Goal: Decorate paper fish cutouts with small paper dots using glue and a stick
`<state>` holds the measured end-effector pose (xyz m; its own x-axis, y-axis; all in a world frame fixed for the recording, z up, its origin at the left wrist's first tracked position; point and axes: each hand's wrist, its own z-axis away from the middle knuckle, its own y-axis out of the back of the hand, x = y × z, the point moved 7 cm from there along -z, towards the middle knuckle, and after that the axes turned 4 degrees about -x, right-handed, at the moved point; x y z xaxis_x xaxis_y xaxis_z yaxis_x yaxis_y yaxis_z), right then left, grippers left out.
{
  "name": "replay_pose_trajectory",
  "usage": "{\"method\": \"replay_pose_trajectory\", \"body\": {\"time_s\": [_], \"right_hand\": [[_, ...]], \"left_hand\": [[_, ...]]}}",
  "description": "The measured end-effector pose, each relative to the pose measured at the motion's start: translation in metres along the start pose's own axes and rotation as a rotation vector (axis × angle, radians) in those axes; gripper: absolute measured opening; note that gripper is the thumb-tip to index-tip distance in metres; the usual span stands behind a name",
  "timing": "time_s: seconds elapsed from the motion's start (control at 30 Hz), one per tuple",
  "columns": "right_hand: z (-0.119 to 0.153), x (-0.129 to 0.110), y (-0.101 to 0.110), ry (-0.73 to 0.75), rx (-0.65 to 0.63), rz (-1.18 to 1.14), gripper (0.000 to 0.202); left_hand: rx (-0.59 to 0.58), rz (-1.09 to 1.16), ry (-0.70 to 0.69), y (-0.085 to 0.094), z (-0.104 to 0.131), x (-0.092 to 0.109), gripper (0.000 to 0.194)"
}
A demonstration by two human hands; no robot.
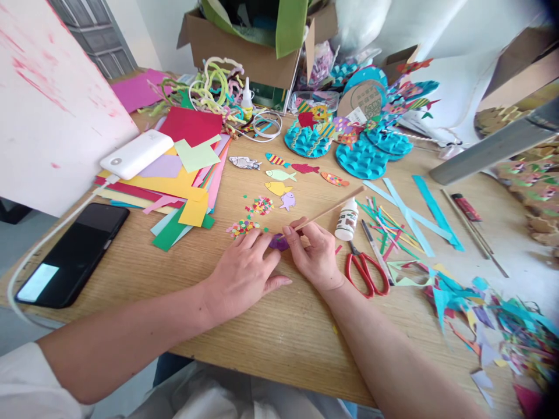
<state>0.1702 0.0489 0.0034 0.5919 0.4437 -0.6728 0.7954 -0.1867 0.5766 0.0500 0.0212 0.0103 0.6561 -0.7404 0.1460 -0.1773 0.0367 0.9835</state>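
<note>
A small purple paper piece (279,242) lies on the wooden table between my hands. My left hand (244,269) rests palm down with its fingers spread, fingertips at the purple piece and beside a pile of coloured paper dots (243,227). In my right hand (315,251) a thin wooden stick (332,207) is pinched, its lower end close to the purple piece. Just beyond lie several paper fish, among them a yellow one (278,188) and a lilac one (287,201). A white glue bottle (347,220) leans beside my right hand.
Red-handled scissors (365,272), a craft knife (376,251) and paper strips (413,216) lie to the right, with paper scraps (484,323) beyond. A phone (74,254), power bank (136,153) and paper stack (174,187) are at left. Blue textured discs (361,158) stand behind.
</note>
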Motion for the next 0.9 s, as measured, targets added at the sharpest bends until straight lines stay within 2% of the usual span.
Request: {"method": "replay_pose_trajectory", "body": {"time_s": [0.17,0.23,0.37,0.6,0.9], "right_hand": [[-0.001,-0.002,0.001,0.012,0.009,0.001,0.015],[-0.002,-0.003,0.002,0.017,0.013,-0.007,0.016],[-0.002,-0.004,0.002,0.025,0.016,-0.009,0.017],[-0.002,-0.003,0.002,0.017,0.018,0.015,0.019],[-0.002,-0.003,0.002,0.024,0.025,0.012,0.019]], "left_hand": [[0.008,0.049,0.041,-0.001,-0.001,-0.005,0.044],[0.023,0.083,0.063,-0.001,-0.003,-0.01,0.039],[0.099,0.127,0.103,0.004,-0.007,-0.022,0.021],[0.223,0.118,0.108,0.011,-0.013,-0.037,0.021],[0.143,0.099,0.016,0.004,-0.017,-0.03,0.032]]}}
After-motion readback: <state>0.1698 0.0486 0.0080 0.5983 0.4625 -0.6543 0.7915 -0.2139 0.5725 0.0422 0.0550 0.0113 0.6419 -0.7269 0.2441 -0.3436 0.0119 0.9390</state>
